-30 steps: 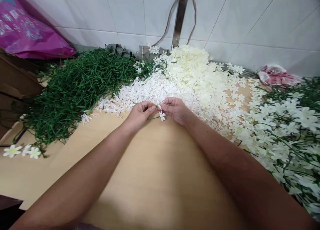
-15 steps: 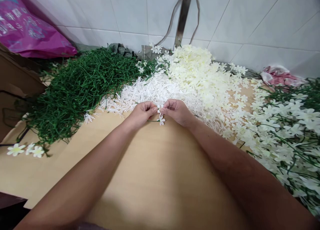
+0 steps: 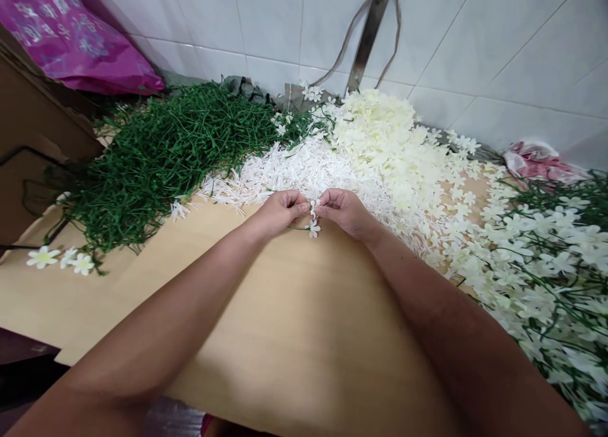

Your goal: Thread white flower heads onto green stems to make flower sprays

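My left hand (image 3: 281,211) is closed in a pinch on a thin green artificial flower stem, part of which shows below the fingers. Close beside it, my right hand (image 3: 346,214) pinches a small white artificial flower at the stem's tip. Another white flower (image 3: 313,228) on the stem hangs just under the fingertips. Behind both hands spreads a heap of thin white stamens (image 3: 304,164). The exact contact between fingers and flower parts is too small to make out.
Green stems (image 3: 185,145) are heaped at the left, pale yellow-white petals (image 3: 384,130) at the back. Flowered stems (image 3: 546,266) lie at the right. A cardboard box (image 3: 38,120) and a pink bag (image 3: 85,44) stand left. Three loose blooms (image 3: 42,257) lie on the board (image 3: 285,335).
The whole view has shifted, so the scene sits slightly further right. Both hands keep their pinch together at the flower stem, with little other visible change.
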Available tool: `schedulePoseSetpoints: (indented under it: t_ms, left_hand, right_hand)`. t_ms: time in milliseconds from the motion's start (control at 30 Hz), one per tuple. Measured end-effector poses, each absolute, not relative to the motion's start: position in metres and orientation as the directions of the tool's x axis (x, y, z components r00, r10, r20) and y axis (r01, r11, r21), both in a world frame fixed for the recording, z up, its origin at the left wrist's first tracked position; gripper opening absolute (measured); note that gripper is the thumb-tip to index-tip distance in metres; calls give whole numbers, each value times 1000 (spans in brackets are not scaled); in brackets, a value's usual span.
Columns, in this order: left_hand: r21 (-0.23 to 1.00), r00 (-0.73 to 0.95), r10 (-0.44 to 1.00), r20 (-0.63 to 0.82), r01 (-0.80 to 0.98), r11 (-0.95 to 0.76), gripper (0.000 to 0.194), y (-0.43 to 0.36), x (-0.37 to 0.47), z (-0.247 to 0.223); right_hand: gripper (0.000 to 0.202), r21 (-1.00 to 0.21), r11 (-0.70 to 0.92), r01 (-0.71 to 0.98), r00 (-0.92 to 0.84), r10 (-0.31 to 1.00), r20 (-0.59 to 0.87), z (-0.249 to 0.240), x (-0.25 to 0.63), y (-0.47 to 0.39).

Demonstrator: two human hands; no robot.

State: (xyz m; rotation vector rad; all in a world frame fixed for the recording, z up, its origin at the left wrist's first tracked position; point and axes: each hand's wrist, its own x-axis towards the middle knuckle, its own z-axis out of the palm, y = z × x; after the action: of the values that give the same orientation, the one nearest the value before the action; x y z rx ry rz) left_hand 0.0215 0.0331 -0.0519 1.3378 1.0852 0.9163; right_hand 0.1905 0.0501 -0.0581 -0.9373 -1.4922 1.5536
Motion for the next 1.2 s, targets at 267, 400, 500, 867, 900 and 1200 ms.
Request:
schedulePoseSetpoints:
  t_ms: [267, 400, 500, 867, 900, 1200]
  left_hand:
    - [987, 242, 967, -77, 157, 39, 17, 29, 25, -51]
    - [980, 195, 977, -84, 196, 45, 17, 26, 30, -49]
    - [983, 196, 976, -92, 175, 57, 17, 24, 31, -46]
    - [968, 204, 975, -92, 249, 40, 19, 26, 30, -46]
    - [968, 209, 973, -94, 247, 40, 18, 26, 29, -47]
    - [990, 340, 933, -120, 110, 87, 43, 31, 20, -49]
  right_hand:
    - [38, -999, -26, -35, -493, 870, -5, -58, 192, 50]
    - [35, -999, -49, -23, -536, 844, -29, -57, 194, 49]
    - [34, -998, -51, -24, -545, 838, -29, -57, 195, 49]
    - [29, -997, 50, 65, -510, 860, 10, -61, 192, 47]
    - [30, -997, 49, 66, -506, 862, 9, -61, 192, 47]
    - [43, -995, -71, -73, -493, 870, -26, -59, 195, 52]
